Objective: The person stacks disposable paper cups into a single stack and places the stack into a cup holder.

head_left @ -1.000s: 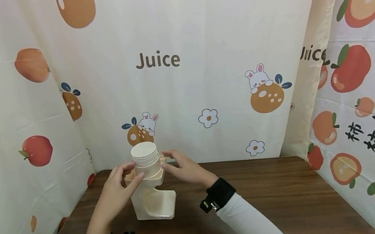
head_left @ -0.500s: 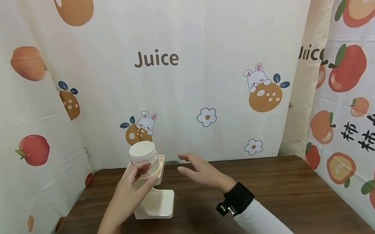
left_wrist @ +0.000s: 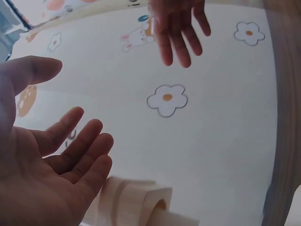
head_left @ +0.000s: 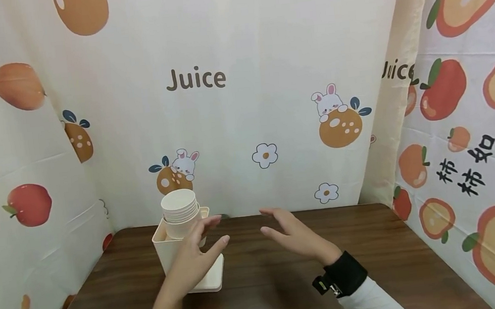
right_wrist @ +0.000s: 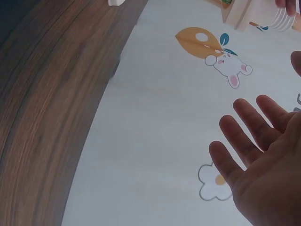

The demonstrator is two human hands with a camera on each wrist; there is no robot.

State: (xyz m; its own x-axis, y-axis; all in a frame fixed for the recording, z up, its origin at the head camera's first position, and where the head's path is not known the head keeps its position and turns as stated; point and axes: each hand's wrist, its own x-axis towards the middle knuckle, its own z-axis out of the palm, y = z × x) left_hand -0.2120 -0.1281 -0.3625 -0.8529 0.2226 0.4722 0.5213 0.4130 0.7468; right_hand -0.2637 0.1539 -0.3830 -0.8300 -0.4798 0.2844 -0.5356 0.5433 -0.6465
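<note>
A stack of white paper cups (head_left: 180, 208) sits in the top of a cream holder (head_left: 165, 252) with a flat foot (head_left: 216, 272), left of the table's middle in the head view. In front of the holder, partly hiding it, my left hand (head_left: 193, 264) hovers with relaxed, spread fingers and holds nothing. Farther right, over the table, my right hand (head_left: 297, 234) is held up, palm facing left, its fingers loosely extended and empty. The right wrist view shows the ridged cup rims (right_wrist: 283, 20) at the top right, beyond the right hand's fingers (right_wrist: 242, 136).
A brown wooden table (head_left: 278, 291) lies under both hands. Behind it hangs a pale curtain (head_left: 244, 125) printed with fruit, rabbits and flowers. Patterned cloth also closes in the left and right sides.
Both hands have come away from the cups and holder and moved right, the right hand farther. The cup stack stays in the holder. The head view has turned slightly right.
</note>
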